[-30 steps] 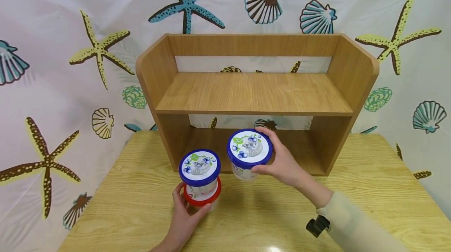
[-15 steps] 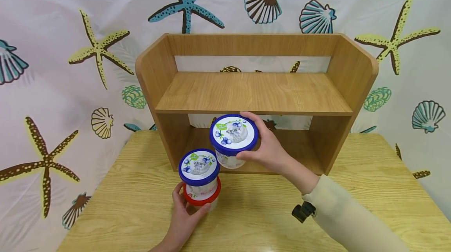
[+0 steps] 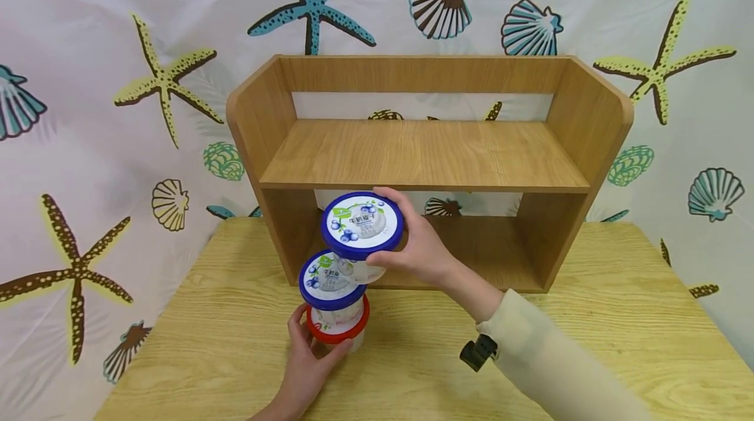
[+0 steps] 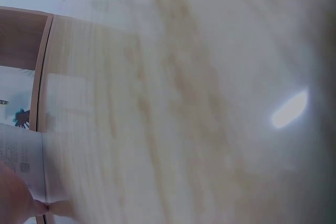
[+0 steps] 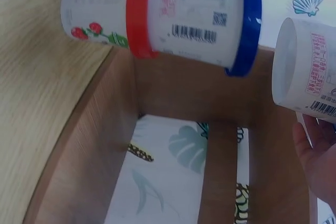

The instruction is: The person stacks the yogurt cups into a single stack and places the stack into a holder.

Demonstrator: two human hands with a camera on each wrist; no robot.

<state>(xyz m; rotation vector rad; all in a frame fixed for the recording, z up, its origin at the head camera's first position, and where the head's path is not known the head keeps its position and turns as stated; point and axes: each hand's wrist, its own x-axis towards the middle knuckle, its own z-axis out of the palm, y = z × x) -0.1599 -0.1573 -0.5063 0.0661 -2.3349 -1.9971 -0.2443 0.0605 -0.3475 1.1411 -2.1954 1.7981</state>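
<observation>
In the head view, two round tubs stand stacked on the table, left of centre. The lower tub [image 3: 355, 324] has a red lid; the upper tub [image 3: 327, 282] has a blue lid with blueberries on it. My left hand [image 3: 306, 365] curls around the red-lidded tub. Above and slightly right of this stack, my right hand [image 3: 427, 247] grips a second blue-lidded tub [image 3: 362, 224] by its rim. A gap shows in the right wrist view between the held tub's base [image 5: 286, 61] and the stacked blue lid [image 5: 251, 24]. Only part of the left hand [image 4: 16, 198] shows in its wrist view.
A two-level wooden shelf [image 3: 424, 152] stands behind the tubs on the wooden table [image 3: 194, 336]. Its left side panel [image 3: 283, 231] is close behind the stack. A patterned cloth [image 3: 88, 146] hangs behind everything.
My right hand has carried its blue-lidded tub leftward and a little up, from beside the stack to above it. The left hand and the two stacked tubs have stayed put.
</observation>
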